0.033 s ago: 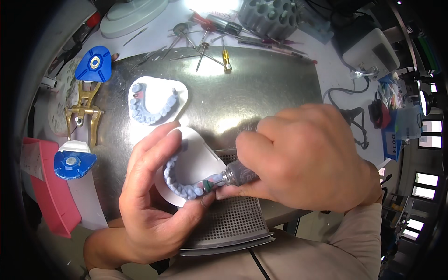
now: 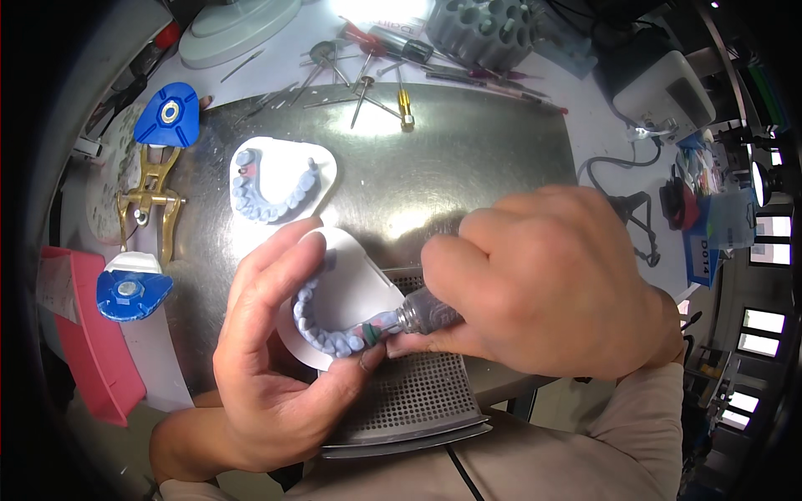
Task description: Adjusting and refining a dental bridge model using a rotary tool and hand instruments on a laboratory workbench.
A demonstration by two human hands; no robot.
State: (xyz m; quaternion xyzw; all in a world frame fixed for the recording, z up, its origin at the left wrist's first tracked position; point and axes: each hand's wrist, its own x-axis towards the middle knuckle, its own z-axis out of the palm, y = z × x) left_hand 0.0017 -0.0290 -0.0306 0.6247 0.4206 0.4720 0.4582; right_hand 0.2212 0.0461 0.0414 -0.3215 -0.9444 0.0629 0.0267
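Observation:
My left hand [image 2: 280, 359] is closed round a dental model [image 2: 355, 280], a white base with a grey-blue arch of teeth. Its thumb presses near the front teeth and its fingers wrap the far edge. In my closed right hand [image 2: 543, 284] is a rotary handpiece [image 2: 430, 311] with a metal collar and dark grip. A small green bur [image 2: 372, 333] at its tip lies against the arch beside a pink patch. My right fingertips rest close to the model's near edge. Beyond it, a second dental model [image 2: 288, 175] lies teeth-up on the metal work plate [image 2: 468, 159].
A perforated metal tray [image 2: 409, 397] sits below my hands at the bench edge. At left are a brass articulator [image 2: 150, 196] with blue mounting plates and a pink tray [image 2: 96, 342]. Several burs, a yellow-handled driver [image 2: 405, 108] and a grey holder [image 2: 484, 33] lie at the back.

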